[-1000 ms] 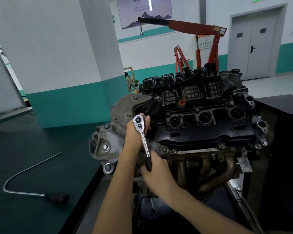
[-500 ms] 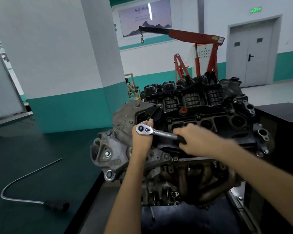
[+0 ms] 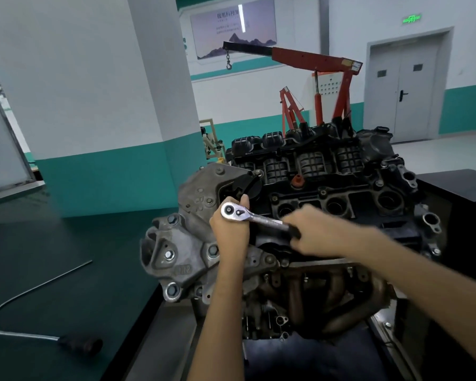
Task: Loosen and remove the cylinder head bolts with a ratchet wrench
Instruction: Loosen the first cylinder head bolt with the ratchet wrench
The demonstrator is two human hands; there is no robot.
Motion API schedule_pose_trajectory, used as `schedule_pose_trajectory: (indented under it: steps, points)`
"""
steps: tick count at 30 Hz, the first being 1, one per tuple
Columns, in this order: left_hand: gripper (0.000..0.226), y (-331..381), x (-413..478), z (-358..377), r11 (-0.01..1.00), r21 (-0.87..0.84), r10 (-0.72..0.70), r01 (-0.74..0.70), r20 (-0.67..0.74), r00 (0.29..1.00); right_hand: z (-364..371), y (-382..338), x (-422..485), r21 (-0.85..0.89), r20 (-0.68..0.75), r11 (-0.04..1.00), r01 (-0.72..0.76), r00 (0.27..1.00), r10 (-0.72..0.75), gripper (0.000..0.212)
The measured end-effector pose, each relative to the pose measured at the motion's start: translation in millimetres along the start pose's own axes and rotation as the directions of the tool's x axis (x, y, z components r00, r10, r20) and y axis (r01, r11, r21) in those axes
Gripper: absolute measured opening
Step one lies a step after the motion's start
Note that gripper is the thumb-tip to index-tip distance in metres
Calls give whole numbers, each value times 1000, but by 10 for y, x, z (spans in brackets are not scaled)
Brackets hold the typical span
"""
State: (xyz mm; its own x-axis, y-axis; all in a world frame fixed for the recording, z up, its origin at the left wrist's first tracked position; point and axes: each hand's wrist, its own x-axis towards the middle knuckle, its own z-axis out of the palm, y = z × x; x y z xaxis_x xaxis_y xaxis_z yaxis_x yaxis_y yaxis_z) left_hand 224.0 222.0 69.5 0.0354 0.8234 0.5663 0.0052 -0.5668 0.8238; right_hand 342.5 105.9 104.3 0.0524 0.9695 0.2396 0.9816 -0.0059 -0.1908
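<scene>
Our right hand (image 3: pixel 318 237), blurred, fingers curled round handle of ratchet wrench (image 3: pixel 254 217). Left hand (image 3: pixel 228 229) fingers cup ratchet head at left end of cylinder head (image 3: pixel 349 195); bolt hidden beneath. We'd press socket square, pull short even arcs. Engine hoist (image 3: pixel 313 57) behind.

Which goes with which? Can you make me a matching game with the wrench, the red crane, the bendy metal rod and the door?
Things
1. ratchet wrench
2. crane
3. bent rod
4. double door

Descriptions
A. red and black, with a hook hanging from it
B. lying on the dark green surface, far left
C. grey, shut, in the far wall
D. gripped by the right hand, with the left hand at its head

Pairs: 1-D, 2-A, 3-B, 4-C
</scene>
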Motion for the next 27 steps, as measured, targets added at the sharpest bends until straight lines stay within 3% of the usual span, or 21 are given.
schedule_pose_trajectory:
  steps: [3, 6, 10, 13, 15, 16, 18, 20, 23, 25, 27]
  points:
    - [46, 11, -36, -8, 995, -93, -31, 33, 22, 999, -436, 129, 206, -191, 44, 976, 102, 994, -96, 10]
    - [44, -10, -22, -2, 988, -136, -73, 77, 35, 997, -317, 108, 146, -146, 1, 988, 53, 999, -53, 15]
    - [42, -7, -7, 46, 995, -64, -71, 73, 38, 997, 410, -204, -221, 289, -77, 955, -63, 993, 89, 19]
    - [41, 17, -17, 27, 997, -59, -44, 46, 25, 999, 858, -653, -358, 715, -61, 697, -53, 989, 138, 16]
    - [41, 35, -12, 17, 1000, 13, 2, -3, 47, 999, 984, -831, -366, 831, -32, 553, -67, 985, 168, 17]
    - [40, 31, -5, 17, 1000, 21, -4, 3, 49, 999, 983, -834, -362, 839, -21, 540, -71, 986, 163, 18]
    - [38, 9, -5, 17, 998, -26, -47, 48, 36, 998, 862, -697, -367, 781, -12, 622, -59, 994, 111, 22]
    - [41, -23, 5, 26, 994, -66, -79, 82, 47, 996, 617, -456, -350, 624, 27, 780, -50, 999, 43, 20]
    - [45, -26, 18, 27, 996, -74, -43, 46, 48, 998, 59, -93, -156, 205, 112, 978, 19, 993, -43, 14]
    - [44, -13, 12, 24, 996, -83, -32, 36, 54, 998, -315, 57, 32, -166, 79, 981, 103, 993, -91, 12]
    - [41, 6, -1, 23, 996, -80, -43, 49, 73, 996, -520, 122, 165, -362, 8, 925, 118, 992, -123, 7]
